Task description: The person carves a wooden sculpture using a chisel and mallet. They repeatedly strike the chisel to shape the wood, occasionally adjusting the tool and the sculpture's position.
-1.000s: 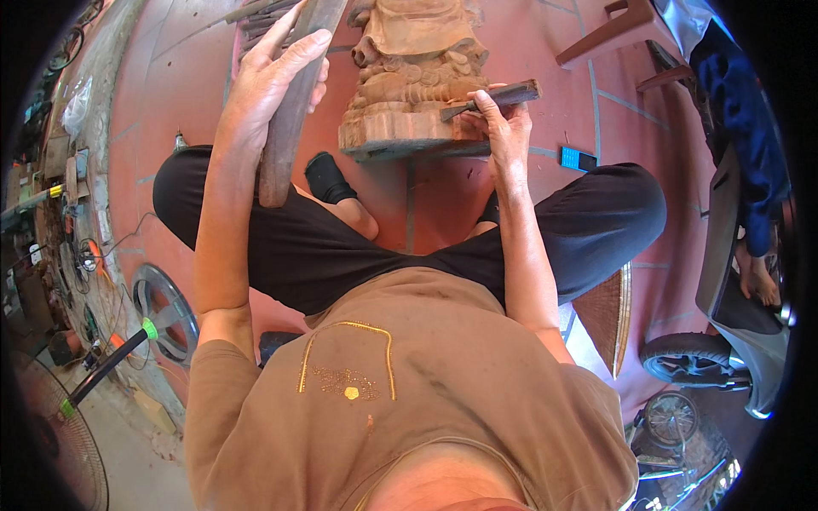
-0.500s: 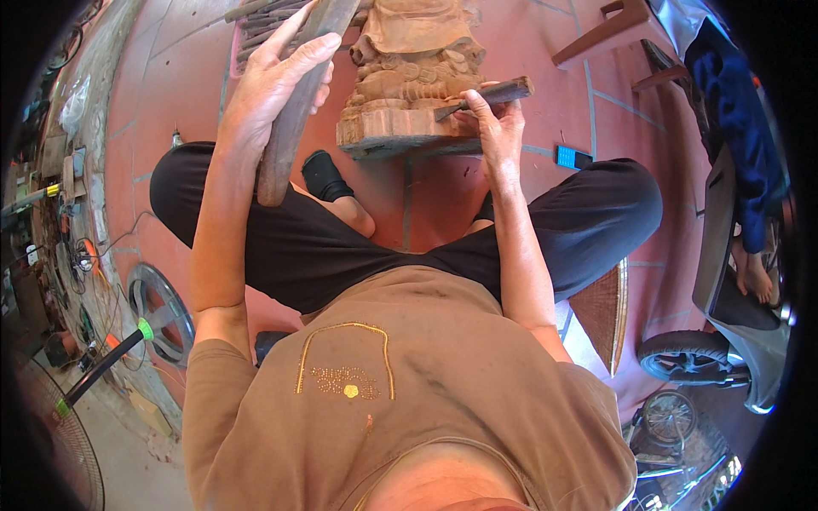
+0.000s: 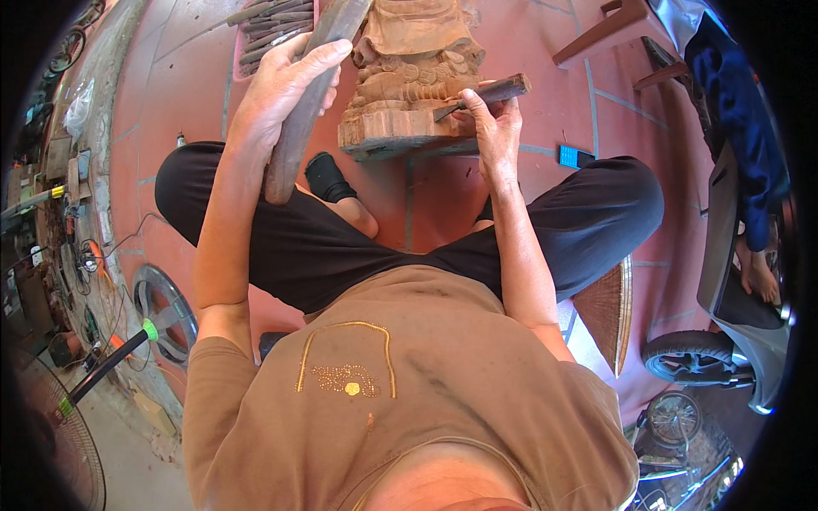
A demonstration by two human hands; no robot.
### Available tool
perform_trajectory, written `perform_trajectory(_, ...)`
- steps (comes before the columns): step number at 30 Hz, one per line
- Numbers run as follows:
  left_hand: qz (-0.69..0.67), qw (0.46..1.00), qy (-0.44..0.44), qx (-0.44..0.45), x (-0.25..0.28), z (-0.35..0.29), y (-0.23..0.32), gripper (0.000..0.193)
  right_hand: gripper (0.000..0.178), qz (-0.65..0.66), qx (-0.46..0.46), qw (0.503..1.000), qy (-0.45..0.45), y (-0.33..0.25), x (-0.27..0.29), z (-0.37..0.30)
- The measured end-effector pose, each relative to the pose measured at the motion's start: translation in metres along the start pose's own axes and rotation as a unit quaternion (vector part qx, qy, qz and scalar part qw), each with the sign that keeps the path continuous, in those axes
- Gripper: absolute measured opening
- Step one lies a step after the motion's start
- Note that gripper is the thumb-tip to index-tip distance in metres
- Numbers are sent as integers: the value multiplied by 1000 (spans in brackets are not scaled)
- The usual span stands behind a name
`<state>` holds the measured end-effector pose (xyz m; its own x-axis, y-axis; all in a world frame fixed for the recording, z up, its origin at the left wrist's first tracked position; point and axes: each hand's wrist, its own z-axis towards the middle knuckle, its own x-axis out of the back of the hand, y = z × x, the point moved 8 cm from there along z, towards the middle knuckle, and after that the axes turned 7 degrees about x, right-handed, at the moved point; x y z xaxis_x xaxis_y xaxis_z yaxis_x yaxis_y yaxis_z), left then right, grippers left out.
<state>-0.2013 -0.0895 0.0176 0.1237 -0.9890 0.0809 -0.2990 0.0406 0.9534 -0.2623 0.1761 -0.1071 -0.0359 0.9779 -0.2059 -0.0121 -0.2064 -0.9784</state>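
Observation:
A carved wooden statue (image 3: 417, 64) with a thick base (image 3: 388, 132) rests on the floor in front of my crossed legs. My left hand (image 3: 288, 89) is closed round a long, dark wooden mallet (image 3: 300, 140), tilted, its far end leaning right; it is apart from the chisel. In my right hand (image 3: 496, 128) is a chisel (image 3: 509, 88) with a wooden handle, its metal blade pointing left against the front of the carving, just above the base. Some fingers of the right hand are hidden behind the handle.
A pink tray (image 3: 239, 60) of several carving tools lies at the far left. A blue phone (image 3: 573, 156) is by my right knee. At the left stands a fan (image 3: 81, 443); at the right are a brown plastic chair (image 3: 605, 38), a vehicle wheel (image 3: 688, 356) and another person's foot (image 3: 757, 272).
My left hand and the mallet have shifted slightly to the right, and more of the tool tray shows. The chisel stays at the same spot on the carving.

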Motion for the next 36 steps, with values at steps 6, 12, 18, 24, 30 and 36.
perform_trajectory(6, 4, 1000, -2, 2, 1, 3, -4, 31, 34, -13, -8, 1000, -4, -3, -2, -1)
perform_trajectory(12, 5, 1000, -6, 7, -1, 3, -5, 32, 33, -5, 16, 1000, -2, -3, -2, 1)
perform_trajectory(18, 22, 1000, -5, 19, -5, 3, -8, 34, 33, -8, 19, 1000, -4, -3, -1, 1)
perform_trajectory(24, 90, 996, -18, -3, -24, 1, 5, 40, 32, -57, 36, 998, -7, -11, -6, -3)
perform_trajectory(30, 217, 969, -42, -111, -70, -10, 57, 64, 31, -111, 69, 991, -6, -14, -6, -7)
perform_trajectory(36, 327, 920, -135, -171, -124, -18, 118, 72, 31, -60, 49, 997, -6, -11, -3, -5)
